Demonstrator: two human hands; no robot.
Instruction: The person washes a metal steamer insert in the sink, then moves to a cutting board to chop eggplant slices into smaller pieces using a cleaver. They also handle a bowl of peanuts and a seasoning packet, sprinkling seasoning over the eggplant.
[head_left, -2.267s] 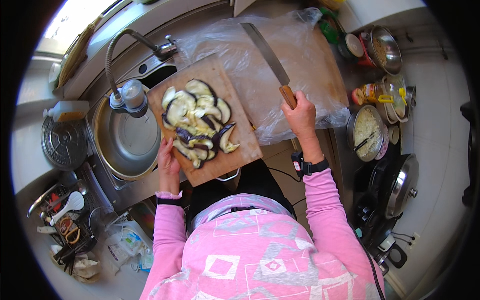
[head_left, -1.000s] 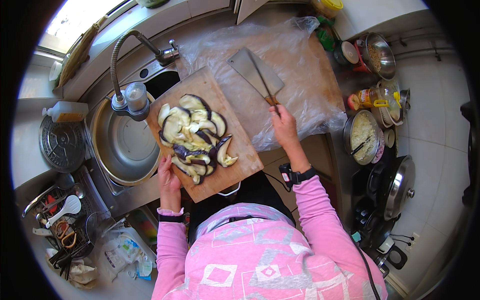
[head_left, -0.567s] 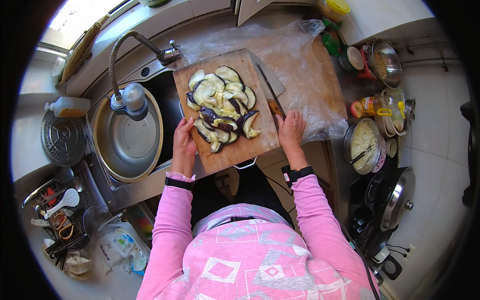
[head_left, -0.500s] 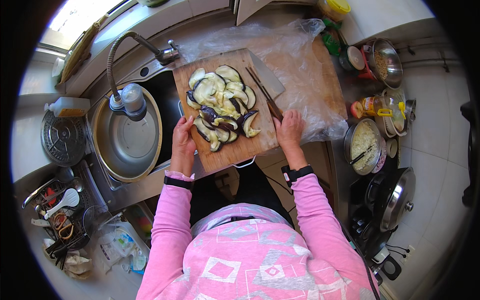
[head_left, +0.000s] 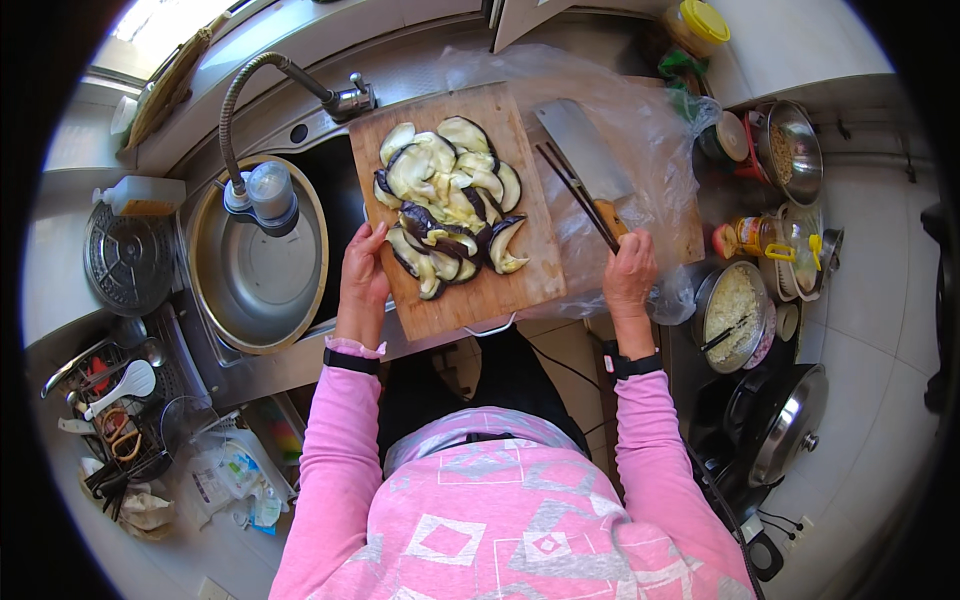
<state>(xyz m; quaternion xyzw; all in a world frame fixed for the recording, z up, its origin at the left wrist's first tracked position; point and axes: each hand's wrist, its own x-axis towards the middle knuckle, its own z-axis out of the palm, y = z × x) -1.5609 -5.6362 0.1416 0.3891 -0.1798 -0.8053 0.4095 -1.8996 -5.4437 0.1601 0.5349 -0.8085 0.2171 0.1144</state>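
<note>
Sliced eggplant [head_left: 448, 205], pale with dark purple skin, lies heaped on a wooden cutting board [head_left: 475, 312]. My left hand [head_left: 364, 275] grips the board's left edge, fingers closed over the rim. Right of the board, my right hand [head_left: 630, 275] is closed round a cleaver [head_left: 583, 145] by its wooden handle, together with dark chopsticks [head_left: 572, 188]. The cleaver's broad blade points away from me, over a clear plastic sheet [head_left: 655, 165]. Part of the handle is hidden in my fingers. The board overhangs the near counter edge, beside the sink.
At left, a large metal basin [head_left: 310, 290] sits in the sink under a flexible faucet [head_left: 232, 110]. A utensil rack [head_left: 150, 410] stands lower left. Along the right counter are a bowl of white shreds [head_left: 735, 300], an oil bottle [head_left: 755, 236], a steel bowl [head_left: 800, 165] and a lidded pan [head_left: 795, 425].
My right hand has moved right, away from the board's edge, taking the cleaver and chopsticks with it. More of the blade now shows. My left hand keeps its grip on the board.
</note>
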